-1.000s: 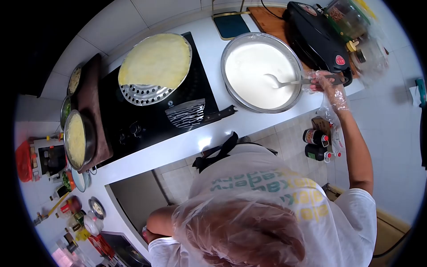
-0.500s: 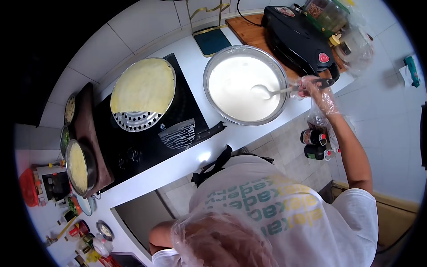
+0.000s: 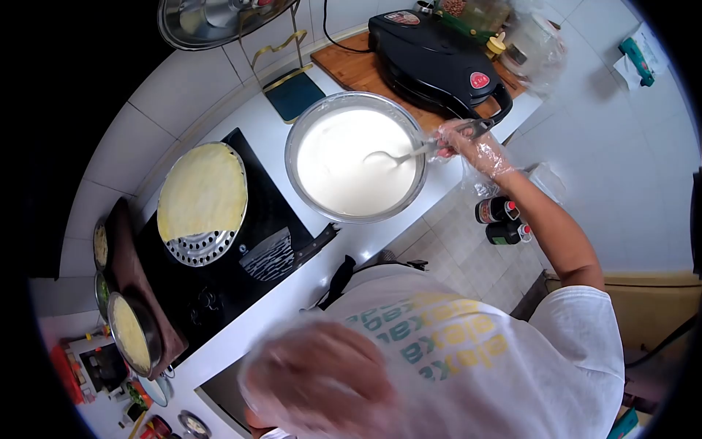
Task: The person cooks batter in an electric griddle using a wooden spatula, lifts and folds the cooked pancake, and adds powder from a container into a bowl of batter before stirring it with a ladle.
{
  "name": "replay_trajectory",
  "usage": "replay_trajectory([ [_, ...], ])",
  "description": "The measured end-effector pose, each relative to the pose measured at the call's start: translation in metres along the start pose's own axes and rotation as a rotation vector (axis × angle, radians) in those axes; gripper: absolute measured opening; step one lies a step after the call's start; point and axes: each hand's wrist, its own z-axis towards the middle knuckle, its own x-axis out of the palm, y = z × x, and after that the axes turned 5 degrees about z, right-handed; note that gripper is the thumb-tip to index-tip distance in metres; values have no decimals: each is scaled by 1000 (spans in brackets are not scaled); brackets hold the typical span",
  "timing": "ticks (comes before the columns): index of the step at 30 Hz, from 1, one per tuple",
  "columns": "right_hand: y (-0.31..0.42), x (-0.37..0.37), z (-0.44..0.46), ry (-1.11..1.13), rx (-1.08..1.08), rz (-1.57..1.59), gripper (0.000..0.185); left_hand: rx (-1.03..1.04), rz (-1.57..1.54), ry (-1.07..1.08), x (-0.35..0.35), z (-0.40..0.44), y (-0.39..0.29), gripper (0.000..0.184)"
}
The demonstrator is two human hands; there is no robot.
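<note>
My right hand (image 3: 468, 146), in a clear plastic glove, is closed around the handle of a metal ladle (image 3: 414, 154) near the worktop's edge. The ladle's head dips into white liquid (image 3: 344, 161) in a large metal bowl (image 3: 291, 164). Close to the camera, my left hand (image 3: 318, 377) is a brown blur under clear plastic, its fingers unreadable. Left of the bowl, a pale yellow sheet (image 3: 205, 186) covers most of a perforated metal plate (image 3: 201, 247) on the black cooktop (image 3: 212, 282). A broad-bladed knife (image 3: 270, 256) lies nearby.
Behind the bowl, a black electric appliance (image 3: 439, 62) rests on a wooden board (image 3: 344, 62), close to a rack (image 3: 292, 91). A shiny lid (image 3: 201, 25) hangs top left. Further left is a bowl of yellow food (image 3: 131, 333). Bottles (image 3: 504, 233) stand on the floor.
The view has turned, bringing the shiny lid into sight and shifting the bowl and right hand leftward in frame. My left hand also appears further left. The ladle remains in the liquid and in my right hand.
</note>
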Motion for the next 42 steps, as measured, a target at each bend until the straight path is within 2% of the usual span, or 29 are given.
replay_trajectory([
  [5, -5, 29, 8, -105, -13, 79, 17, 118, 259, -14, -21, 10, 0, 22],
  [7, 2, 38, 5, -69, 51, 5, 20, 107, 398, -113, -25, 9, -2, 23],
  [8, 5, 42, 3, -56, 74, 22, 21, 35, 473, -216, -25, 4, -5, 23],
  [10, 4, 43, -5, -15, 54, 49, 24, -288, 635, -594, -21, -4, -4, 25],
  [11, 5, 37, -9, 8, 79, 15, 24, -338, 671, -663, -40, -9, 11, 25],
  [13, 10, 21, -17, 60, 126, -56, 23, -519, 725, -1014, -71, -13, 47, 27],
  [15, 12, 5, -18, 50, 98, -141, 24, -571, 800, -1094, -108, -46, 88, 32],
  [17, 10, -2, -16, 2, 45, -146, 24, -780, 527, -1222, -123, -62, 114, 40],
  [19, 4, 3, -9, -61, 2, -112, 24, -878, 363, -1252, -125, -61, 136, 53],
  [21, -6, 15, 1, -105, -36, 4, 23, -933, 230, -1187, -122, -55, 151, 55],
  [25, -15, 35, -1, -4, 42, 139, 24, -950, 20, -1125, -121, -53, 162, 60],
  [27, -7, 34, -12, 32, 69, 70, 23, -995, -36, -1120, -122, -55, 166, 62],
  [29, 6, 26, -21, 8, 112, 22, 23, -994, -17, -1079, -122, -57, 166, 62],
  [34, -7, 21, -8, -136, -28, 41, 20, -987, 5, -1090, -122, -58, 169, 63],
  [38, -23, 46, 7, -53, -81, 132, 20, -1000, 19, -1091, -122, -56, 166, 66],
  [42, -16, 53, -7, -7, 15, 178, 22, -961, -2, -1043, -126, -64, 171, 68],
])
